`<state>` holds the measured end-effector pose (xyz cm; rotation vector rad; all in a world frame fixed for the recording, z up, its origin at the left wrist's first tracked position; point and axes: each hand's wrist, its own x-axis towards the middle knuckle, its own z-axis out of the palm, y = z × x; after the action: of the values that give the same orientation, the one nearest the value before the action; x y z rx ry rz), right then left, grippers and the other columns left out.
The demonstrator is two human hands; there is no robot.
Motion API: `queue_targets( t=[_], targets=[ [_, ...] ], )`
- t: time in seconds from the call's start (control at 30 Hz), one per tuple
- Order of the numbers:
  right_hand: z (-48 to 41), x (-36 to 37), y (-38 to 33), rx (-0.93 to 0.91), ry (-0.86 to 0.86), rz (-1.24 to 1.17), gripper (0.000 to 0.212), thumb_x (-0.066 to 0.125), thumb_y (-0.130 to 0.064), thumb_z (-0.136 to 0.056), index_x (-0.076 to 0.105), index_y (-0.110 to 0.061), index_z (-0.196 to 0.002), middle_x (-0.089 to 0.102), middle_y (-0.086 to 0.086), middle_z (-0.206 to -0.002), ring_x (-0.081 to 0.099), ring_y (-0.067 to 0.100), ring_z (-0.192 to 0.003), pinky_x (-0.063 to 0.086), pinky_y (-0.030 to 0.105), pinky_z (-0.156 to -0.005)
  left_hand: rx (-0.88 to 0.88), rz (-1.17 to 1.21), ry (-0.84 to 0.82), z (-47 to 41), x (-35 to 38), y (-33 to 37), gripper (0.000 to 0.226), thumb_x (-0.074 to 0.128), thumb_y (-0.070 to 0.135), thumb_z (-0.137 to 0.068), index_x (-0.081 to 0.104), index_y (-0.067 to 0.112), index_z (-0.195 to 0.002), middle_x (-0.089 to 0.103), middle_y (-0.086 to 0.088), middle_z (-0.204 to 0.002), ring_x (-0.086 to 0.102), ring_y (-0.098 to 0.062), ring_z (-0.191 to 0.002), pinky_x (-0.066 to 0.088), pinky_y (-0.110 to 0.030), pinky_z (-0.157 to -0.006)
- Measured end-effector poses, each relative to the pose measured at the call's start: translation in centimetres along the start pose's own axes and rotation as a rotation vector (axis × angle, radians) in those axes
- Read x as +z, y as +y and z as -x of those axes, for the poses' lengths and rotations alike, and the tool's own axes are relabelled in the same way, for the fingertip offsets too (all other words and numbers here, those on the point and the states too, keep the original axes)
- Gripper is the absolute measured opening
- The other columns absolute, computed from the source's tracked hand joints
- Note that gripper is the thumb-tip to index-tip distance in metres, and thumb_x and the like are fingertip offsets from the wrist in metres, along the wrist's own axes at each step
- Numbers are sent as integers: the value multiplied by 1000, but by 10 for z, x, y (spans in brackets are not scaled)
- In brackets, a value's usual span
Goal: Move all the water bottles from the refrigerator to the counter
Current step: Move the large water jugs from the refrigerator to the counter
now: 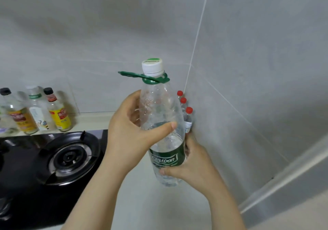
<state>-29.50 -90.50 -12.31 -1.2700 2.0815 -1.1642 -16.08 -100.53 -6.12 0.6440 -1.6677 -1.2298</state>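
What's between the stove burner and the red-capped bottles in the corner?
Head view: the large green-labelled bottle, gripped by left hand and right hand, is between burner and red-capped bottles.

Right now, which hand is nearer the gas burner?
Left. The left hand grips the big bottle high up, just right of the burner; the right hand holds its label area on the far side from the burner.
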Motion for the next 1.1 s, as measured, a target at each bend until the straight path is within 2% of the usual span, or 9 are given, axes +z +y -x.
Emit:
queue_targets(
  t=[0.13, 0.33, 0.47, 0.57, 0.7, 0.83, 1.0, 1.1],
  targets=[
    [-32, -20, 21, 9, -10, 3, 76, 91, -36, -43, 48, -53, -104, 67, -28, -102, 64, -8, -95, 56, 24, -84, -18, -16, 4, -25, 28, -10, 71, 94, 19, -54, 61, 33, -115, 70, 20, -105, 68, 2, -94, 55, -16, -76],
    [-81, -47, 60, 6, -17, 26, 81, 91, -36, -43, 49, -48, -112, 66, -26, -103, 63, -8, -95, 56, 21, -81, -36, -26, 10, -57, 72, -29, 67, 90, 13, -57, 61, 30, -115, 70, 22, -102, 68, 3, -92, 52, -11, -72],
    [-103, -52, 85, 16, -41, 34, 86, 91, -34, -43, 49, -44, -118, 67, -25, -104, 64, -7, -95, 56, 22, -81, -58, -53, 19, -70, 90, -49, 68, 93, 16, -56, 61, 33, -113, 71, 20, -104, 68, 1, -94, 54, -14, -76],
    [-116, -48, 102, 43, -47, 32, 85, 90, -33, -43, 51, -41, -118, 67, -25, -104, 64, -6, -96, 56, 25, -82, -92, -75, 6, -78, 96, -65, 66, 91, 10, -58, 61, 31, -113, 71, 19, -103, 68, 3, -92, 53, -12, -75],
    [-126, -40, 119, 79, -54, 24, 84, 89, -36, -43, 48, -46, -115, 66, -27, -104, 62, -8, -97, 55, 24, -84, -137, -99, -41, -89, 100, -83, 67, 90, 10, -58, 61, 27, -116, 71, 17, -102, 68, 3, -91, 52, -11, -73],
    [-135, -30, 135, 119, -42, 12, 87, 89, -37, -43, 49, -41, -121, 67, -23, -107, 63, -6, -99, 55, 25, -85, -168, -132, -89, -98, 104, -99, 61, 91, 10, -58, 60, 30, -107, 69, 26, -99, 68, 6, -87, 51, -8, -69],
    [-144, -26, 151, 147, -20, 13, 76, 90, -33, -45, 46, -54, -103, 67, -25, -102, 63, -7, -95, 54, 20, -81, -207, -154, -146, -109, 110, -119, 57, 92, 12, -57, 58, 30, -100, 68, 28, -95, 66, 9, -84, 49, -6, -65],
    [-150, -22, 163, 167, -7, -1, 76, 91, -32, -45, 47, -53, -103, 68, -26, -99, 64, -8, -93, 56, 21, -81, -226, -178, -158, -116, 113, -133, 58, 93, 16, -55, 59, 32, -99, 70, 21, -92, 66, 8, -84, 50, -7, -65]
  ],
)
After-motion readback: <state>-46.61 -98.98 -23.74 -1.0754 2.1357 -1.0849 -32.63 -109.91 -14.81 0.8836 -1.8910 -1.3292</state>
